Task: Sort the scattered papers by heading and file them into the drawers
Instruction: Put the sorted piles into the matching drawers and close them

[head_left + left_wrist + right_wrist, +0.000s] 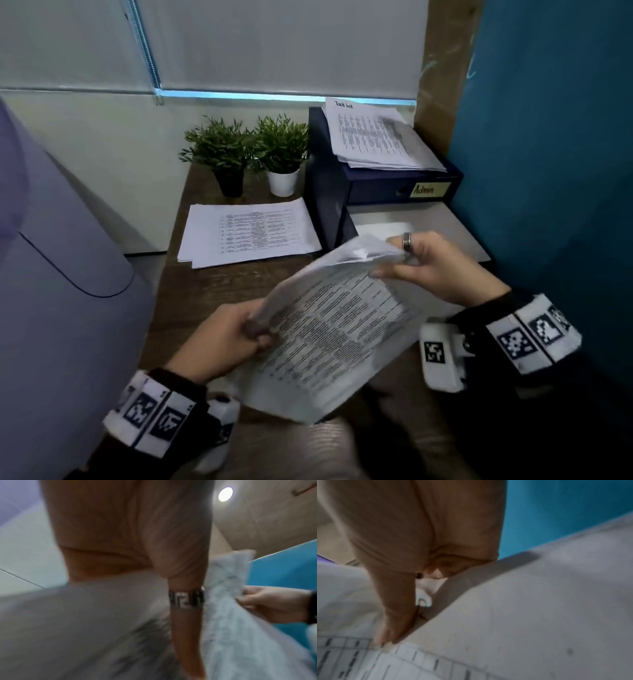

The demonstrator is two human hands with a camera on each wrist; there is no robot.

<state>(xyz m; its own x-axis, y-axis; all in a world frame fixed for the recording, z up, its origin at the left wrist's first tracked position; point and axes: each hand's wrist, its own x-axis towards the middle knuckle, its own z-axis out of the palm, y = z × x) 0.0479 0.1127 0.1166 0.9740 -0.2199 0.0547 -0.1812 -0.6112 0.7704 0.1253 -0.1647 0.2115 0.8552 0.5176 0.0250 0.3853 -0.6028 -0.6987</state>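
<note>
A sheaf of printed papers (329,329) hangs above the wooden desk (205,284), held by both hands. My left hand (236,337) pinches its left edge. My right hand (424,263), with a ring on one finger, pinches the top sheet (342,260) at its right corner and lifts it off the sheaf. In the left wrist view the papers (231,622) and the right hand (274,604) show blurred. In the right wrist view my fingers (393,608) touch a sheet with table lines (368,662). A dark blue drawer box (383,185) labelled "Admin" stands behind, its lower drawer (428,222) pulled out.
A stack of papers (250,231) lies flat on the desk at the back. Another pile (370,137) sits on top of the drawer box. Two small potted plants (253,154) stand by the wall. A blue partition (548,154) is at the right, a lilac chair (51,274) at the left.
</note>
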